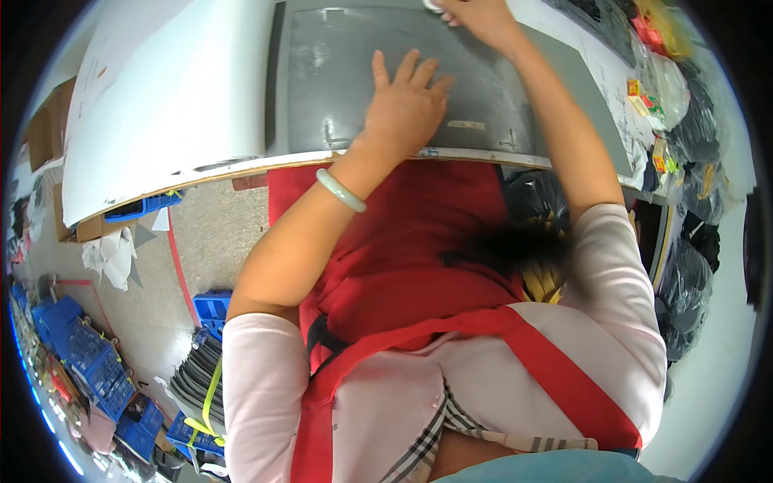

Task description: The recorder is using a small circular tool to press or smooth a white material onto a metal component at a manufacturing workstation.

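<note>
A dark grey, slightly shiny sheet (pixel 330 84) lies on the white worktable, with small tape pieces and corner marks on it. My left hand (pixel 405 109) is open over its middle, fingers spread, palm down; a pale green bangle (pixel 341 191) circles that wrist. Farther off, at the top edge of the view, my right hand (pixel 481 22) is closed at the fingertips on a small white rounded thing (pixel 433 6). The frame cuts off part of that thing, so its kind cannot be made out.
A large white sheet (pixel 173 88) curves over the table's left part. Bagged dark goods (pixel 700 121) crowd the right side. On the floor at left stand blue crates (pixel 101 362), a stack of dark sheets (pixel 197 378) with a yellow strap, and cardboard boxes (pixel 52 121).
</note>
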